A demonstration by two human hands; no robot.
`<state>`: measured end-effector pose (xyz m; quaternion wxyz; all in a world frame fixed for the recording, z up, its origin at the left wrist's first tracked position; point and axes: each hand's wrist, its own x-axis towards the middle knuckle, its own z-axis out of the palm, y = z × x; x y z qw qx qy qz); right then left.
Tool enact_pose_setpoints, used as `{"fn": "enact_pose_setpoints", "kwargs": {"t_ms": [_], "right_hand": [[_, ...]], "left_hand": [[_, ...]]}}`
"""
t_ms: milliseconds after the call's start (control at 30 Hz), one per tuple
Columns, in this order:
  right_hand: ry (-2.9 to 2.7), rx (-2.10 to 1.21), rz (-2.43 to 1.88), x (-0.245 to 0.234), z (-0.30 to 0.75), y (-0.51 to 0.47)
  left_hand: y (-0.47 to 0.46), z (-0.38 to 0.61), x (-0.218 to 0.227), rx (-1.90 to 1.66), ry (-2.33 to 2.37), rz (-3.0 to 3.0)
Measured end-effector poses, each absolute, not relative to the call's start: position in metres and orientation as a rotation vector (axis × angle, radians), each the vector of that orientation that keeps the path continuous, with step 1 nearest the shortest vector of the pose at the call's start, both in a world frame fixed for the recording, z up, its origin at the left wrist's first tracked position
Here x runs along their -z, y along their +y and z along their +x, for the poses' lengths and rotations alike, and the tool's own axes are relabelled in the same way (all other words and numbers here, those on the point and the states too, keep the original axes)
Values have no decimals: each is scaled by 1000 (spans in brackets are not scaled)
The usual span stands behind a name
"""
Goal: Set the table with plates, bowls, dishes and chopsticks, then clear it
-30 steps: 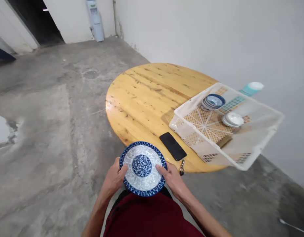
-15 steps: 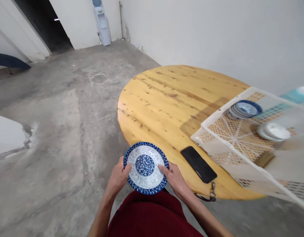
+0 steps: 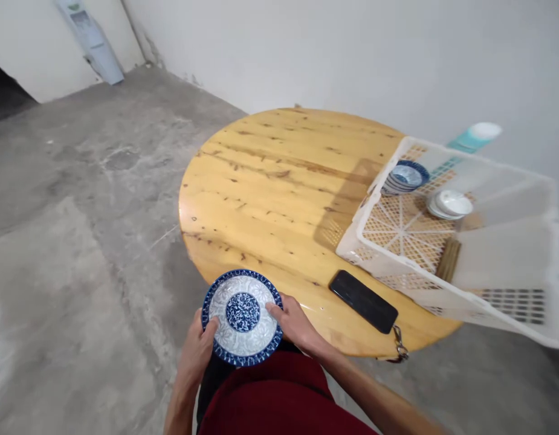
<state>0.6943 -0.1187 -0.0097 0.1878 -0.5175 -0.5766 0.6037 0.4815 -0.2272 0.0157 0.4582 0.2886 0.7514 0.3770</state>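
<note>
A phone (image 3: 363,301) lies between plate (image 3: 243,313) and crate (image 3: 510,232)

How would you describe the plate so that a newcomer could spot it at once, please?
Find the round wooden table, then look by its near edge, where the left hand and right hand hold the plate. Unlike the blue-rimmed bowls stacked in the white crate, it is wide and shallow, with a blue patterned centre.

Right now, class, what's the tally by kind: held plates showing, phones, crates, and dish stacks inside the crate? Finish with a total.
Held plates showing: 1
Phones: 1
Crates: 1
Dish stacks: 2 (blue-and-white bowls, white dishes)
Total: 5
</note>
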Motion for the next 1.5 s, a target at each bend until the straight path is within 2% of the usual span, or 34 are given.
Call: {"fn": "enact_pose_setpoints", "kwargs": {"t_ms": [233, 567, 767, 1167, 1500], "right_hand": [[-1317, -1672, -1600, 13, 641, -121], [-979, -1539, -1587, 4, 504, -163], [-837, -1419, -1680, 6, 466, -164], [-583, -1315, -1734, 39, 425, -69], [-462, -1141, -1763, 33, 406, 12]], "left_hand": [[-193, 417, -11, -777, 1820, 886], [-168, 272, -16, -598, 1745, 1240], [-133, 239, -13, -500, 1665, 1351], [10, 208, 9, -370, 1484, 1482], [132, 210, 4, -310, 1289, 1584]]}}
